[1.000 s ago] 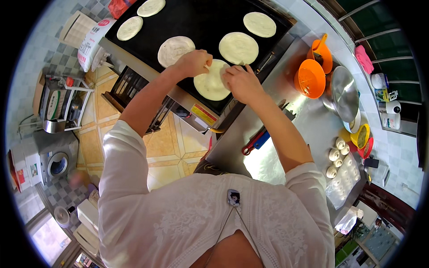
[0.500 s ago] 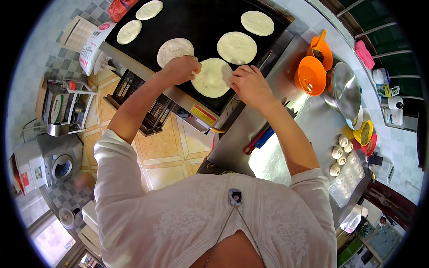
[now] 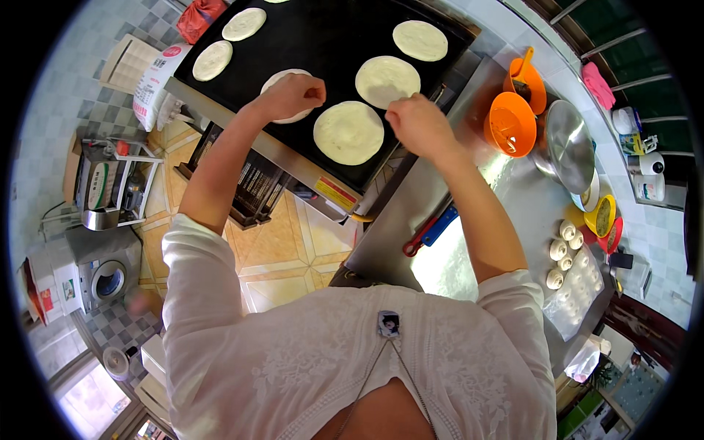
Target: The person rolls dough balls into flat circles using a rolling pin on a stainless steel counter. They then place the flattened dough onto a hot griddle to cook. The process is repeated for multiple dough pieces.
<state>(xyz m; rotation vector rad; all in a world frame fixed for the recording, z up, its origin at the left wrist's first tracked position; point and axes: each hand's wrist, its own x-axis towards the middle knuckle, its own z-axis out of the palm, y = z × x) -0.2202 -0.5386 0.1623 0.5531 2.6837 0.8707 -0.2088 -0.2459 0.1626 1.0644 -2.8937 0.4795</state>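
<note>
Dough round (image 3: 348,133) lies flat, slightly widest crosswise; left hand (image 3: 295,95), right hand (image 3: 419,123): each grip bunched together

Dough rounds (image 3: 348,133) on black griddle (image 3: 323,48).

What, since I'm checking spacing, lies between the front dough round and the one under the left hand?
The head view shows bare black griddle separating the front dough round from the round partly hidden by the left hand.

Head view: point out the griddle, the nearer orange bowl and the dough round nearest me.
Griddle (image 3: 315,45), head view: bare black surface.
Nearer orange bowl (image 3: 507,111), head view: inner wall.
Nearest dough round (image 3: 348,133), head view: middle of its top.
</note>
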